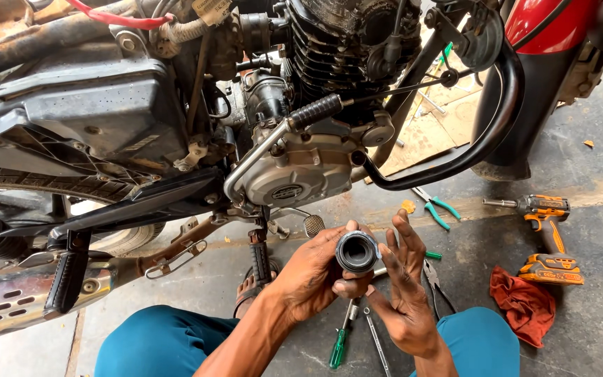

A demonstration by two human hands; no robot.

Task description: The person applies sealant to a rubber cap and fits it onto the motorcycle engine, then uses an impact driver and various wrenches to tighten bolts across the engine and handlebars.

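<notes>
Head view, looking down past teal-clad knees: the left hand (308, 272) grips a short black rubber sleeve (357, 251), its round opening turned toward the camera. The right hand (403, 286) stands just beside the sleeve with fingers spread wide — whether its thumb touches the sleeve I cannot tell. Above the sleeve sits the motorcycle engine (301, 167), with the kick-start lever (294, 126) slanting across it. Below the sleeve, on the concrete floor (594, 328), lies a green-handled screwdriver (340, 342). Right of the sleeve lie green-handled pliers (435, 208), and farther right an orange cordless drill (546, 237) — a red rag (525, 304) is crumpled just below it.
</notes>
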